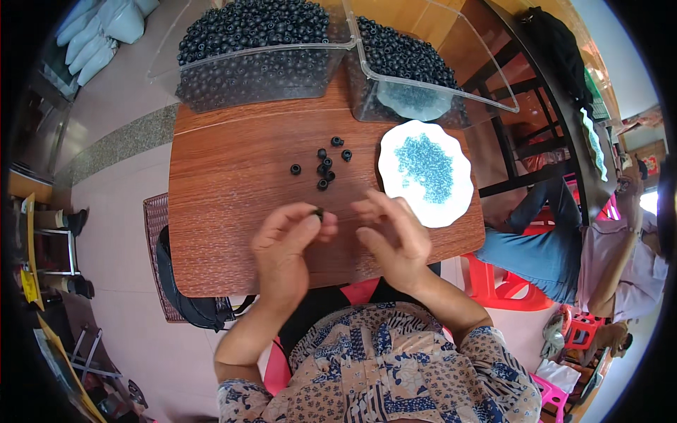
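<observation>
Over the near half of the wooden table point(218, 211), my left hand point(285, 243) pinches a small black round part point(319, 213) between thumb and fingers. My right hand point(398, 243) is beside it, thumb and fingers apart, with nothing visible in them. Beyond my hands lies a loose group of several small black ring-like parts point(324, 168), with one point(295, 169) apart to the left. A white scalloped plate point(390, 180) stands right of them, bearing a spread of tiny bluish translucent pieces point(427, 168).
Two clear plastic bins full of black parts, a left bin point(261, 92) and a right bin point(367, 95), stand along the far edge. A seated person point(543, 247) is at the right, near a red stool point(493, 285). A dark bag point(187, 296) hangs by the table's left side.
</observation>
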`<state>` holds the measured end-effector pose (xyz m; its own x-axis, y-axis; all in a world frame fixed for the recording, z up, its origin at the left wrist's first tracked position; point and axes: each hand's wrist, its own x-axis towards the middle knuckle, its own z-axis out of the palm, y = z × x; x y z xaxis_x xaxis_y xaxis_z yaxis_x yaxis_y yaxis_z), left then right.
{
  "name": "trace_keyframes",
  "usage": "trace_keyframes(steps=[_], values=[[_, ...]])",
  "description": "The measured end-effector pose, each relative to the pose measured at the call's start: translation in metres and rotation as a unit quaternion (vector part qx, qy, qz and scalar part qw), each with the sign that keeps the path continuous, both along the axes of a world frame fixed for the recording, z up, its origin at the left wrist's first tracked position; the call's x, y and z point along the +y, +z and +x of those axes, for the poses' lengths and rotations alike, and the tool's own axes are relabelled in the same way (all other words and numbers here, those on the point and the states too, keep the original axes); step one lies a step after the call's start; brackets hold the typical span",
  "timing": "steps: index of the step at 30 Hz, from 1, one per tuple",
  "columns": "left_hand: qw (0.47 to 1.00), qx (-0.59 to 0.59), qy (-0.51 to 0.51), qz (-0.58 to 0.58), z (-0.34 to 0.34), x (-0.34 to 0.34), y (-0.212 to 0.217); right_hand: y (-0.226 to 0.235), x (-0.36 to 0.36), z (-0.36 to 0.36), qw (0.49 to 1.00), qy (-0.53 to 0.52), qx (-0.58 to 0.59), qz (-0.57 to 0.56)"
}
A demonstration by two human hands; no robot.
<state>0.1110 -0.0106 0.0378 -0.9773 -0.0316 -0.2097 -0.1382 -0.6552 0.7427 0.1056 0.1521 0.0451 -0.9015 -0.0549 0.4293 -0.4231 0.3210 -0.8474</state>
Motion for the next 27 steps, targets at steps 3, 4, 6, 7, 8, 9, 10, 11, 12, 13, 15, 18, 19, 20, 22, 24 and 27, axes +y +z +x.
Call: trace_keyframes(steps=[3, 4, 6, 7, 8, 9, 10, 11, 12, 13, 15, 18, 19, 20, 22, 24, 27], values=[[0.949, 0.171, 0.054, -0.26, -0.032, -0.026, 0.041, -0.008, 0.031, 0.004, 0.999, 0.03, -0.031, -0.005], [0.91, 0.214, 0.106, -0.338, -0.047, -0.035, 0.053, -0.004, 0.035, 0.007, 0.998, 0.025, -0.046, 0.032], [0.821, 0.294, 0.194, -0.449, -0.089, -0.046, 0.075, -0.002, 0.043, 0.011, 0.997, 0.032, -0.02, 0.061], [0.775, 0.331, 0.232, -0.485, -0.112, -0.048, 0.085, -0.002, 0.045, 0.013, 0.995, 0.036, 0.006, 0.092], [0.76, 0.33, 0.232, -0.509, -0.134, -0.057, 0.092, -0.001, 0.043, 0.014, 0.994, 0.037, 0.037, 0.097], [0.746, 0.329, 0.233, -0.53, -0.156, -0.067, 0.098, 0.001, 0.041, 0.015, 0.994, 0.042, 0.039, 0.094], [0.723, 0.299, 0.231, -0.578, -0.176, -0.073, 0.101, 0.004, 0.04, 0.016, 0.992, 0.04, 0.063, 0.105], [0.698, 0.267, 0.228, -0.624, -0.192, -0.08, 0.104, 0.006, 0.039, 0.017, 0.989, 0.039, 0.086, 0.114], [0.695, 0.265, 0.233, -0.627, -0.208, -0.089, 0.103, 0.009, 0.038, 0.015, 0.989, 0.044, 0.088, 0.111], [0.636, 0.24, 0.227, -0.698, -0.224, -0.097, 0.098, 0.012, 0.036, 0.015, 0.986, 0.045, 0.106, 0.122], [0.569, 0.213, 0.218, -0.764, -0.232, -0.108, 0.086, 0.014, 0.032, 0.014, 0.983, 0.044, 0.125, 0.129], [0.534, 0.205, 0.256, -0.779, -0.228, -0.107, 0.075, 0.013, 0.033, 0.013, 0.982, 0.051, 0.125, 0.136], [0.464, 0.302, 0.309, -0.774, -0.218, -0.099, 0.071, 0.011, 0.035, 0.013, 0.981, 0.048, 0.128, 0.137], [0.389, 0.396, 0.356, -0.752, -0.208, -0.088, 0.066, 0.007, 0.038, 0.012, 0.981, 0.042, 0.129, 0.14], [0.448, 0.459, 0.252, -0.725, -0.166, -0.069, 0.054, 0.006, 0.042, 0.011, 0.982, 0.034, 0.123, 0.141], [0.549, 0.385, 0.084, -0.737, -0.133, -0.057, 0.022, 0.007, 0.044, 0.012, 0.982, 0.029, 0.117, 0.144], [0.613, 0.332, -0.023, -0.717, -0.115, -0.047, -0.016, 0.011, 0.044, 0.008, 0.981, 0.04, 0.12, 0.149]])
